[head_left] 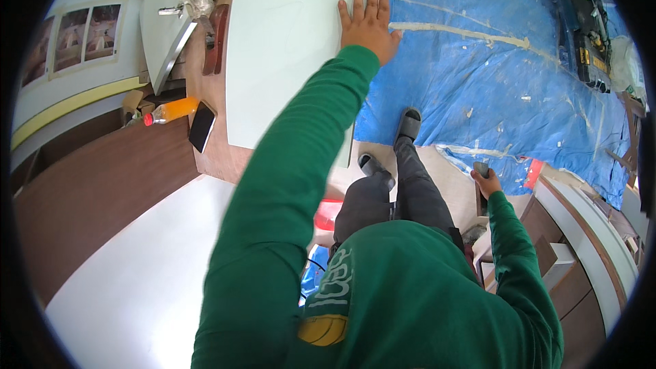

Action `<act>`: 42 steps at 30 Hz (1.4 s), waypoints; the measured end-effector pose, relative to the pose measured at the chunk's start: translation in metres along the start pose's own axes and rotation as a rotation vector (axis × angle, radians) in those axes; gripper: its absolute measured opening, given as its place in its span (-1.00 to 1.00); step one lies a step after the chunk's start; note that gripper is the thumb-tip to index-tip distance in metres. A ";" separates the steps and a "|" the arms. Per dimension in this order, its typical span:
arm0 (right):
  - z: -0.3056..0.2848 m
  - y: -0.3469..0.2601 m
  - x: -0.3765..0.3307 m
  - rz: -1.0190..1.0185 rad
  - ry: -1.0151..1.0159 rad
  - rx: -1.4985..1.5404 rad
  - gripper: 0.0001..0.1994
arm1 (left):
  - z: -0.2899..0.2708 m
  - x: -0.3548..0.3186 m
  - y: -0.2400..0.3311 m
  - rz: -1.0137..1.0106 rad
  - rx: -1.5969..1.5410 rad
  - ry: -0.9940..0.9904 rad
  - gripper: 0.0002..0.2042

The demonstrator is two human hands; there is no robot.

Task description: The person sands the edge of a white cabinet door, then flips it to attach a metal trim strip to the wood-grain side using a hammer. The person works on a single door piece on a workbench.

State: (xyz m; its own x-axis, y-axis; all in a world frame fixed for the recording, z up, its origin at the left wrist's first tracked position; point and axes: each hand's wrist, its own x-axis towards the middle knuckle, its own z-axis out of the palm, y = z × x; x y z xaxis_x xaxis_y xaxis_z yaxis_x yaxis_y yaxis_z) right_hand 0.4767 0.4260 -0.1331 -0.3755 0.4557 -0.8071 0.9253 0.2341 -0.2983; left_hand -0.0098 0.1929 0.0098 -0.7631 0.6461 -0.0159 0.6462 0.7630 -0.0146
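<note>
Left hand lies flat, fingers spread, palm down on the right edge of a pale green panel that rests on the wooden surface; a blue tarp covers the floor just right of that hand. Right hand hangs low by the person's side, fingers curled round a small dark tool, near a white cabinet. Well left of the left hand, an orange bottle lies beside a black phone.
</note>
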 end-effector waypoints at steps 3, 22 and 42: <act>0.014 0.006 -0.012 -0.040 0.055 0.040 -0.14 | -0.006 -0.016 0.022 -0.201 -0.013 -0.006 -0.15; 0.010 -0.079 -0.142 -0.408 0.094 0.229 -0.07 | -0.006 -0.343 0.029 0.216 -0.177 -0.042 -0.31; 0.154 -0.285 -0.118 -1.154 -0.201 0.330 -0.20 | -0.003 -0.201 -0.093 -0.575 -0.286 0.272 -0.48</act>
State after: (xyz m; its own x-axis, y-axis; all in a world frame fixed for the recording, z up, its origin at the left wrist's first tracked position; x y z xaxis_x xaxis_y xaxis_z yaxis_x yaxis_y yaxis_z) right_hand 0.2658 0.1737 -0.0315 -0.9990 -0.0241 -0.0376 0.0329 0.1708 -0.9848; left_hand 0.0832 -0.0076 0.0172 -0.9817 0.0913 0.1674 0.1415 0.9372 0.3187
